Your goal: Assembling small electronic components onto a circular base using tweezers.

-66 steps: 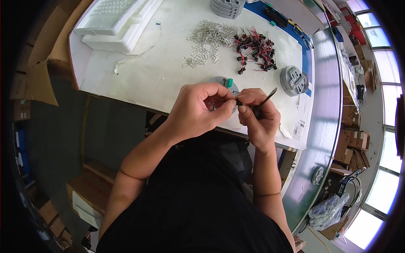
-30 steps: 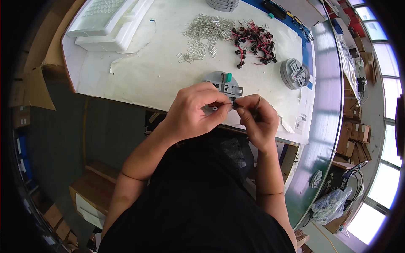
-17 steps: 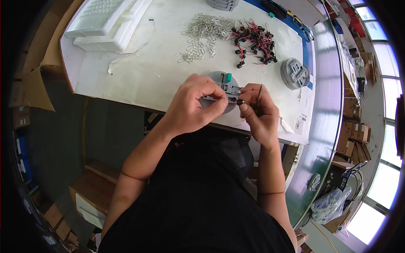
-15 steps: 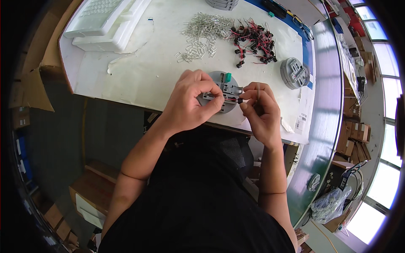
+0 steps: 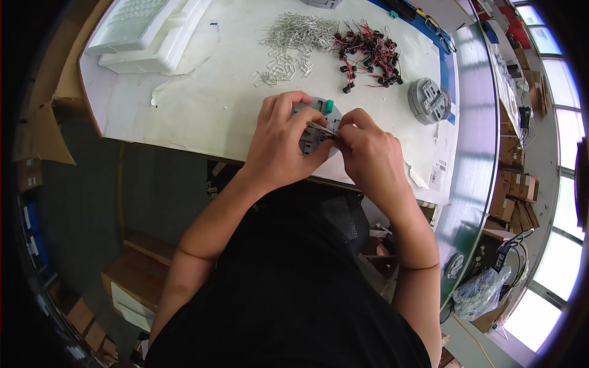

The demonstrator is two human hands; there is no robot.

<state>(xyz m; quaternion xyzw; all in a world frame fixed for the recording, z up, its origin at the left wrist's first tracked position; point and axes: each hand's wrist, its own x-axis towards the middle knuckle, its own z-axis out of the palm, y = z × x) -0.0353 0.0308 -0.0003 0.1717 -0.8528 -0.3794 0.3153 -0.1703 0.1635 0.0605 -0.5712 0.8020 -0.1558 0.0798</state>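
Note:
A round grey plastic housing (image 5: 310,145) lies near the table's front edge, with a small green block (image 5: 329,106) at its far side. My left hand (image 5: 277,138) curls round the left of the housing, thumb and fingers closed on it. From the right my right hand (image 5: 372,147) comes in with fingertips pinched together over the housing's right part, beside my left thumb. What lies in that pinch is hidden. A thin pale strip shows between the two hands; its kind is unclear.
Beyond my hands lie a heap of small U-shaped metal pieces (image 5: 297,34) and a pile of black parts with red and black wires (image 5: 368,55). More grey housings are stacked (image 5: 426,101) at right. White foam trays (image 5: 147,37) stand far left.
My right hand has swung inward and left, its fingers now closed beside my left thumb. The black part with wires seen between my hands is covered now. My left fingers have spread further round the housing.

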